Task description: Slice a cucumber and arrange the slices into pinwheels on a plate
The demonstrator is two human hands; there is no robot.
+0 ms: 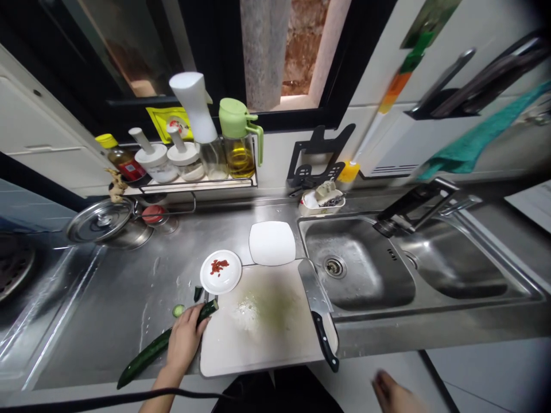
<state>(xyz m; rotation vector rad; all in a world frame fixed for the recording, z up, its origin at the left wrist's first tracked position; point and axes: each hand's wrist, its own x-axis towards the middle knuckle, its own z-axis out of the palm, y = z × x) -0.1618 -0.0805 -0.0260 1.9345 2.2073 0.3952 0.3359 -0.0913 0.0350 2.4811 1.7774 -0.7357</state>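
Note:
My left hand (pixel 185 337) is closed round a long dark green cucumber (pixel 144 358) at the left edge of the cutting board. The cucumber's cut end points up and right. Beside it on the steel counter are a small green end piece (pixel 198 293) and a pale cut slice (pixel 178 310). The white cutting board (pixel 232 355) has a greenish wet patch. Along its right edge lies a cleaver (pixel 316 292) with a black handle. My right hand (pixel 394 393) is low at the right, apart from the counter, blurred and partly out of frame.
A round plate (pixel 210 281) with small red pieces and a white square dish (pixel 272 244) sit behind the board. The double sink (pixel 357 295) is to the right. A lidded pot (pixel 101 221) and a rack (pixel 202 184) of seasoning bottles stand at the back left.

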